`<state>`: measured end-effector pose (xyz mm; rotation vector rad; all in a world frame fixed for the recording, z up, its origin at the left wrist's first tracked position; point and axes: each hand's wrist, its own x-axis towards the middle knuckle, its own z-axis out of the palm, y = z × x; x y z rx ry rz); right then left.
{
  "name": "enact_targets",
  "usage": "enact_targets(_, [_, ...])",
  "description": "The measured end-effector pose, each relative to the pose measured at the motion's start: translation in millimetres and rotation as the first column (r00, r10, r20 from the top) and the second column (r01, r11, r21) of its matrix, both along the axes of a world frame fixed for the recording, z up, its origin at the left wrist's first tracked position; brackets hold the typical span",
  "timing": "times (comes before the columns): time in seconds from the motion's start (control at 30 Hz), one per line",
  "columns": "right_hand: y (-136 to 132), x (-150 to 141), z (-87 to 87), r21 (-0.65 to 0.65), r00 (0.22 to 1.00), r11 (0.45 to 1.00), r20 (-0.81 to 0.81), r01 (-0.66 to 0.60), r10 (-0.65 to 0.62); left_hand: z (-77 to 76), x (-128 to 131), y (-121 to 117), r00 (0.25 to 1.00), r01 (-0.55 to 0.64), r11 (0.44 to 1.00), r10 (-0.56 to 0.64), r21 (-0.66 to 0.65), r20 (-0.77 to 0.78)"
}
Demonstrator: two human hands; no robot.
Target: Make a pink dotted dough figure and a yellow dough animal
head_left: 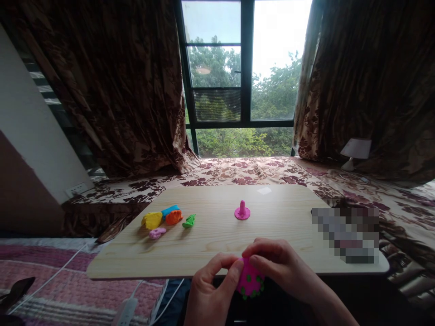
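Grip: left hand (215,290) and right hand (284,268) both pinching the green-dotted pink piece (253,286), held between them at the near edge of the tabletop (210,203). Ahead and left of grip, left to right: yellow lump (152,220), light-pink lump (157,233), blue lump (170,211), orange lump (174,218), green lump (189,221). Straight beyond grip: pink disc with upright stem (242,212). Right of grip: pixelated patch (346,235), any writing there unreadable.
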<state>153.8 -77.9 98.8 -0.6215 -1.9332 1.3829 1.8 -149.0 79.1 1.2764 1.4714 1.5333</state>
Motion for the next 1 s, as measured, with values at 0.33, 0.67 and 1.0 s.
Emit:
enact_targets(0.33, [-2, -2, -2.4, 0.026, 0.999, 0.999, -0.011, 0.036, -0.036, -0.4, 4, -3, 0.952, -0.062, 0.987, 0.104, 0.151, -0.288])
enact_targets(0.67, [1, 1, 1.2, 0.003, 0.992, 0.992, -0.014, 0.125, -0.125, 9.7, 4, -3, 0.979, -0.072, 0.997, 0.078, 0.037, -0.188])
enact_targets(1.0, [-1, 1, 7.7, 0.055, 0.997, 0.995, -0.001, 0.083, -0.083, 11.9, 8, -1, 0.988, -0.055, 0.993, 0.070, 0.107, -0.139])
